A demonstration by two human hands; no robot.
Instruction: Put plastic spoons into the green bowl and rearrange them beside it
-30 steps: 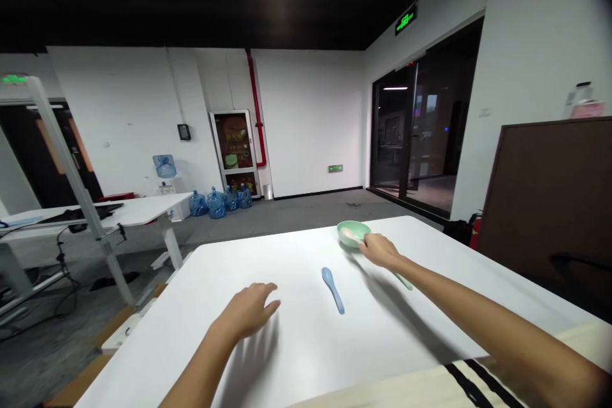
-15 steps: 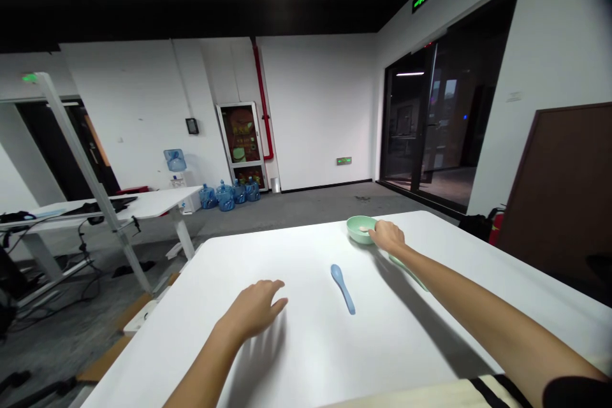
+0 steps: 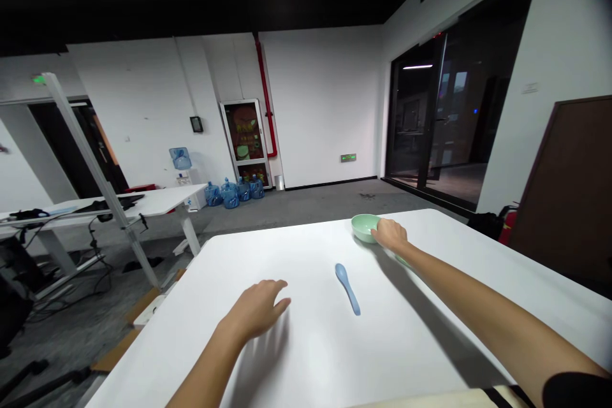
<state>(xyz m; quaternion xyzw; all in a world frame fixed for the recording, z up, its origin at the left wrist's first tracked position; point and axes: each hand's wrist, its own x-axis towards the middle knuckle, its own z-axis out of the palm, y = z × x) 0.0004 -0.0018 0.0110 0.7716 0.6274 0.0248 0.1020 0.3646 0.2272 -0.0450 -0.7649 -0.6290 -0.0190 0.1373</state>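
A small pale-green bowl (image 3: 363, 227) stands near the far edge of the white table (image 3: 306, 344). My right hand (image 3: 392, 234) reaches out to the bowl's right rim, fingers curled against it. A sliver of a green spoon (image 3: 403, 261) shows on the table under my right forearm. A blue spoon (image 3: 347, 288) lies flat mid-table, bowl end pointing away from me. My left hand (image 3: 255, 311) rests palm down on the table left of the blue spoon, fingers stretched out and holding nothing.
Beyond the table is grey floor, with another white desk (image 3: 143, 201) carrying cables at the left. Several blue water jugs (image 3: 230, 193) stand by the far wall. A brown panel (image 3: 568, 191) stands at the right, next to a dark glass door (image 3: 430, 121).
My right hand has shifted from the near side of the bowl onto its right rim. The pale spoon end seen in the bowl earlier no longer shows. My left hand has stayed flat.
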